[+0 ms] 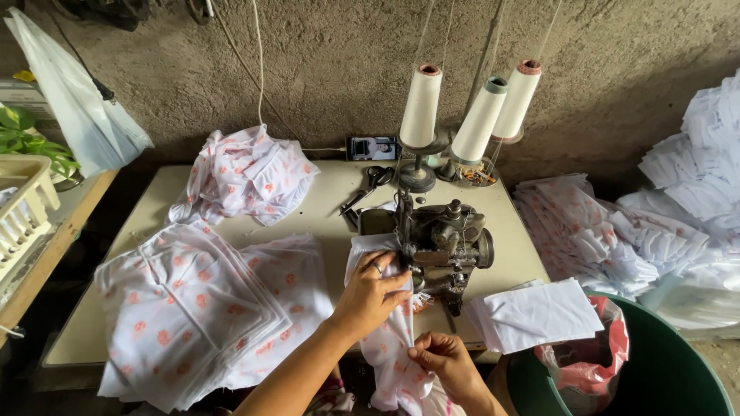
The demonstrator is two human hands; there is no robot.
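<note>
Fabric (389,339) with orange-pink print runs from the sewing machine (443,243) at the centre of the frame down to the lower edge, and I have both hands on it. My left hand (370,296) lies flat on the cloth just beside the machine's presser area, with fingers close together and pressing the piece down on the table (331,192); a ring shows on one finger. My right hand (441,360), lower in the frame, pinches the hanging part of the same piece between thumb and fingers and keeps it folded.

I judge that the step in hand is feeding a seam edge into the machine. The next move calls, I think, for steady guiding: the upper hand must hold the edge straight at the needle, the lower hand must give cloth without pulling.

At the left of the frame lies a stack of printed pieces (200,308), and a crumpled printed bundle (247,173) sits above it. Three thread cones (478,104) stand at upper centre, with scissors (368,185) and a phone (372,148) near them. Plain white pieces (539,312) lie right of the machine, above a green tub (663,370).
</note>
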